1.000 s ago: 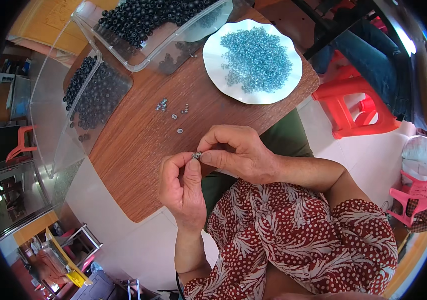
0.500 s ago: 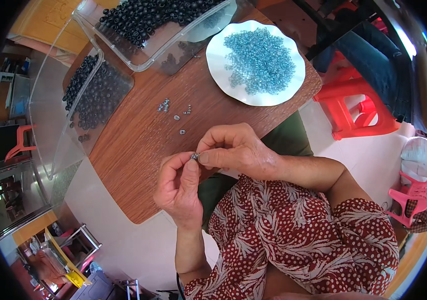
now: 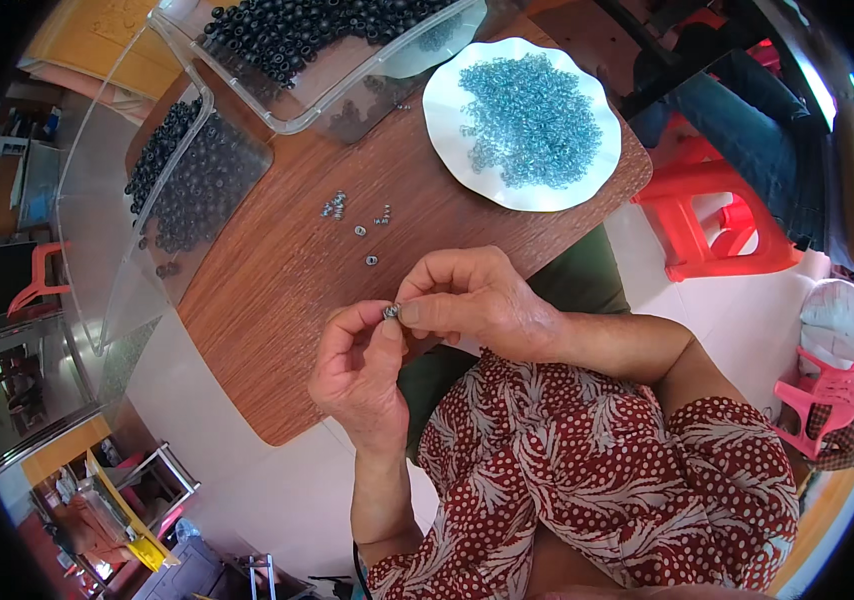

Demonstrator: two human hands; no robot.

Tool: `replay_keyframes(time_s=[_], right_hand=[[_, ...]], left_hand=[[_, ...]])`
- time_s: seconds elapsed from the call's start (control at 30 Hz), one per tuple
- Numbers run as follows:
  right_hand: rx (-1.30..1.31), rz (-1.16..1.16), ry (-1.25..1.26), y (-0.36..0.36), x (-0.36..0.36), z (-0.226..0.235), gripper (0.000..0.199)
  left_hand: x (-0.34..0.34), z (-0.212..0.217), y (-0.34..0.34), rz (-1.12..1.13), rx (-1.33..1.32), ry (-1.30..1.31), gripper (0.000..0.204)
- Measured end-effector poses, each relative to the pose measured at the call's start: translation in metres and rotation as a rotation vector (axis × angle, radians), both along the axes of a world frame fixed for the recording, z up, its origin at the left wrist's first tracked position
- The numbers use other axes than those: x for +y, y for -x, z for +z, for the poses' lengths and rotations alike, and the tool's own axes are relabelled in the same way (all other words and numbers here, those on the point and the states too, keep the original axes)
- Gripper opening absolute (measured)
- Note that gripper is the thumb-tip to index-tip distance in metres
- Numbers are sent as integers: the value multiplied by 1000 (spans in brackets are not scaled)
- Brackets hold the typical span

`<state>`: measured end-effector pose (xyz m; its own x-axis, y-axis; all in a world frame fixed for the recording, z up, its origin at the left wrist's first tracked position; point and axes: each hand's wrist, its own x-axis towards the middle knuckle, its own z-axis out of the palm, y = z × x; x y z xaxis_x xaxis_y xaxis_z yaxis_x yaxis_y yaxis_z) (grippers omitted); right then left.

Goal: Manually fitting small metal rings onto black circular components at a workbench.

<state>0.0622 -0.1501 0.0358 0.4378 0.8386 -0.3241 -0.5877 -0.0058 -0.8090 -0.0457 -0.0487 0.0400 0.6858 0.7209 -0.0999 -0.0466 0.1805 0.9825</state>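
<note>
My left hand (image 3: 362, 365) and my right hand (image 3: 477, 305) meet over the near edge of the wooden table (image 3: 287, 330). A small shiny grey bead (image 3: 391, 312) is pinched between my left thumb and forefinger. The right thumb and forefinger close together against its right side; whether they grip the bead or some finer piece is too small to tell. Beyond my hands lie two loose grey ring-shaped beads (image 3: 372, 260). A little farther off are small clusters of blue-grey beads (image 3: 334, 206).
At the far right of the table stands a white wavy-rimmed plate (image 3: 444, 150) heaped with clear blue beads (image 3: 532, 120). Clear plastic bins (image 3: 292, 125) of black beads (image 3: 292, 45) stand at the far left. A red stool (image 3: 722, 225) is beyond the right side; another person's jeans-clad leg (image 3: 747, 120) shows there.
The view has shifted slightly, so the table and plate sit a little farther right. Both hands keep their pinch; the bead between the fingertips appears slightly turned.
</note>
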Motion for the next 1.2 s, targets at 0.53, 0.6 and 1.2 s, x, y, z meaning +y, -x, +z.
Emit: replay_keyframes(time_s=[0.53,0.6,1.2], right_hand=[[-76,-43,57,3,7,-7,11],[-240,-67,46,6,7,-9,11],[-1066,-204,-180,0,10,-18,18]], left_hand=[[5,-17,-1,1,89,-831,11],[5,-18,0,23,93,-851,12],[19,9,6,-93,145,290,14]])
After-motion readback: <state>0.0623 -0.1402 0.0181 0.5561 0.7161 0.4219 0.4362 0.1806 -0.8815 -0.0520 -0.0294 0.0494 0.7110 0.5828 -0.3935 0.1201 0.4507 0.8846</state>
